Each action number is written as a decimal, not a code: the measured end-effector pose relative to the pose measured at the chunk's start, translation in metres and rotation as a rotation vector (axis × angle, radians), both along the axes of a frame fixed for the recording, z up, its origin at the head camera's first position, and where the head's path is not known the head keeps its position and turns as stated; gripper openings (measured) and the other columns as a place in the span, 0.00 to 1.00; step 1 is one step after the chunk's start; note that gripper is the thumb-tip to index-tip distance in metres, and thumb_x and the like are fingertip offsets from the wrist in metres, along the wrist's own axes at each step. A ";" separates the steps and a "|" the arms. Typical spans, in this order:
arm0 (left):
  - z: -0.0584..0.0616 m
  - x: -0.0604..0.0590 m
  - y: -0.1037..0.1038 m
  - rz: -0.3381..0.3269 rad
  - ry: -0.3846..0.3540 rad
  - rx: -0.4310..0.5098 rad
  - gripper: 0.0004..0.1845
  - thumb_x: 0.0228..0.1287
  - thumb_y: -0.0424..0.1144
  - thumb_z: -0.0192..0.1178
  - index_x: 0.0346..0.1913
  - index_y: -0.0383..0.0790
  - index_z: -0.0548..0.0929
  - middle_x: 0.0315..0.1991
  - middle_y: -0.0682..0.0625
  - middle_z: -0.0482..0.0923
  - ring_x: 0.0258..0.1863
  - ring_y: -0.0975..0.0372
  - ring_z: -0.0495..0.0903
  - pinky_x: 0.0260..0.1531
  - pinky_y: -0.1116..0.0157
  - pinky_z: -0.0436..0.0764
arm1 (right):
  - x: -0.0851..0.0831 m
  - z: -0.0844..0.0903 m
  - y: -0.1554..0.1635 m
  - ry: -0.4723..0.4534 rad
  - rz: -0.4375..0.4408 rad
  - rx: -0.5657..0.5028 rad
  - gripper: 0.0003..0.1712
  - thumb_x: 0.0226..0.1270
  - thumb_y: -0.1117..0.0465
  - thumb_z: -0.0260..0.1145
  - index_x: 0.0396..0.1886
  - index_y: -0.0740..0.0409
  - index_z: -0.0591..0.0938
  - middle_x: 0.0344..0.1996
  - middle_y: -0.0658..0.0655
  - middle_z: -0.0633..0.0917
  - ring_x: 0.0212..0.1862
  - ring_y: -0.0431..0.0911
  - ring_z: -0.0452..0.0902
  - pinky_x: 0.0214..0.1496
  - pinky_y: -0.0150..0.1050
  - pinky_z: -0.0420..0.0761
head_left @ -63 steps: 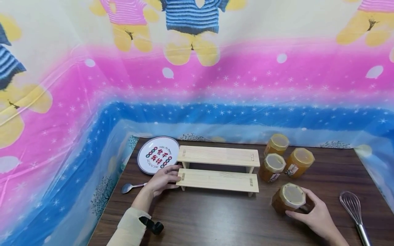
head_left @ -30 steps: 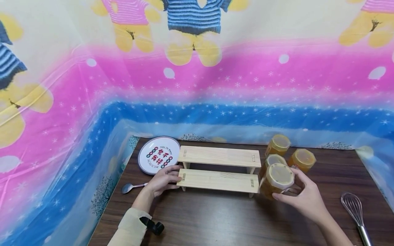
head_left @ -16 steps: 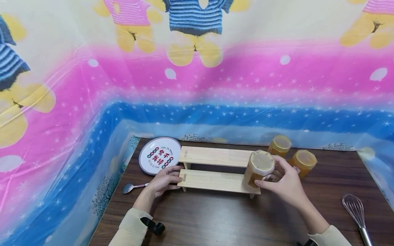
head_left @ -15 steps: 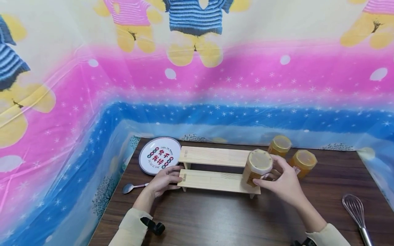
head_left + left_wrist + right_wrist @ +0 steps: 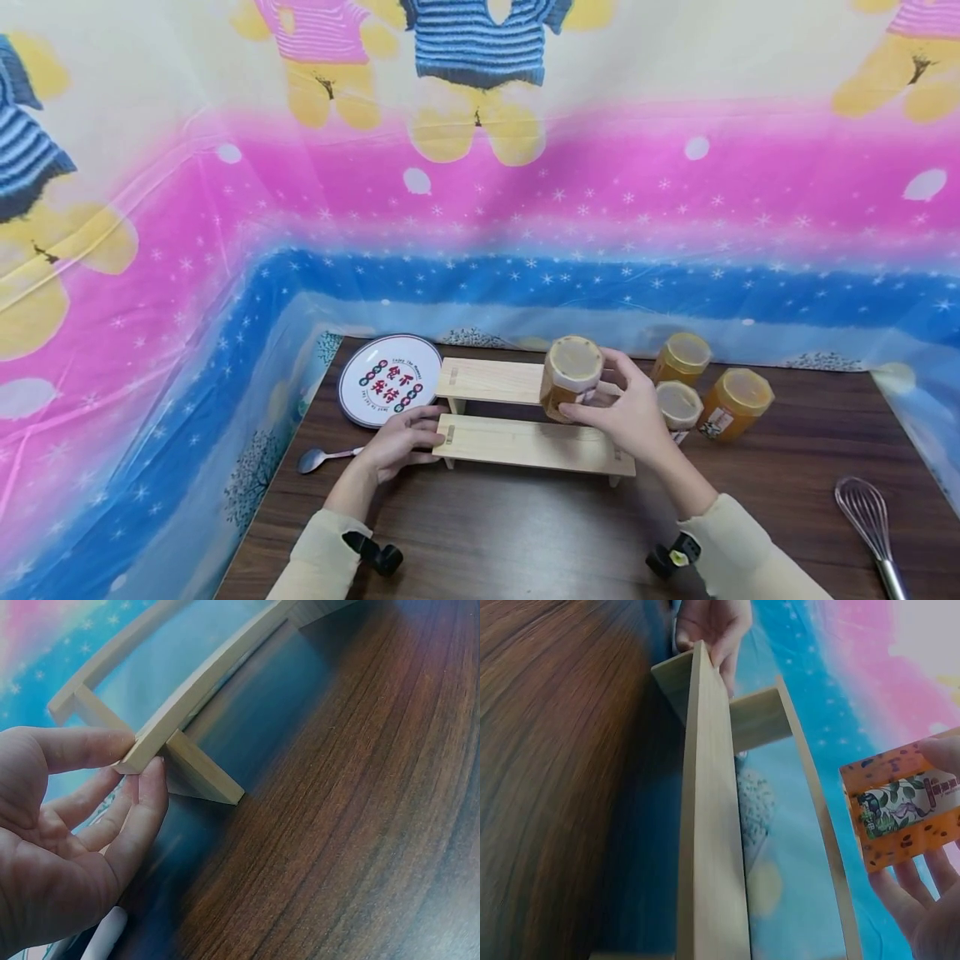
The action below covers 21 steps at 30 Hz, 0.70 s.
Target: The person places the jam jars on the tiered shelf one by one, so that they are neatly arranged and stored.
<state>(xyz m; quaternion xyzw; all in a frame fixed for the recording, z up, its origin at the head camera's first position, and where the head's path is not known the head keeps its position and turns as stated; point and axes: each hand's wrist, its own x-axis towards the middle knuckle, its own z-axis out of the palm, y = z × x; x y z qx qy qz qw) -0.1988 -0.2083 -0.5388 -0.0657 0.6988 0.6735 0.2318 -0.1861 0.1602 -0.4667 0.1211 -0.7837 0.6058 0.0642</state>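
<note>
A two-step wooden rack (image 5: 525, 442) stands on the dark wood table (image 5: 525, 533). My left hand (image 5: 401, 437) pinches the left end of its lower step (image 5: 157, 739), thumb on top and fingers beneath. My right hand (image 5: 626, 412) grips a honey jar (image 5: 572, 377) with a pale lid and orange label (image 5: 904, 806) and holds it in the air over the upper step (image 5: 487, 379). Three more honey jars (image 5: 678, 358) (image 5: 677, 406) (image 5: 735, 402) stand to the right of the rack.
A round white plate with printed characters (image 5: 386, 390) lies left of the rack, with a metal spoon (image 5: 318, 457) in front of it. A wire whisk (image 5: 866, 521) lies near the right front corner. A colourful plastic sheet (image 5: 480, 208) walls the table on three sides.
My right hand has lifted the jar from the table at the right and carried it left and up, over the rack's upper step. The left hand has stayed on the rack's end.
</note>
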 end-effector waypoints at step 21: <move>-0.003 0.000 0.000 0.015 -0.006 0.009 0.32 0.66 0.27 0.64 0.73 0.33 0.71 0.59 0.35 0.77 0.46 0.52 0.85 0.46 0.54 0.87 | -0.042 0.004 -0.089 -0.014 0.020 -0.082 0.49 0.44 0.60 0.89 0.69 0.52 0.76 0.56 0.58 0.82 0.56 0.56 0.81 0.54 0.43 0.85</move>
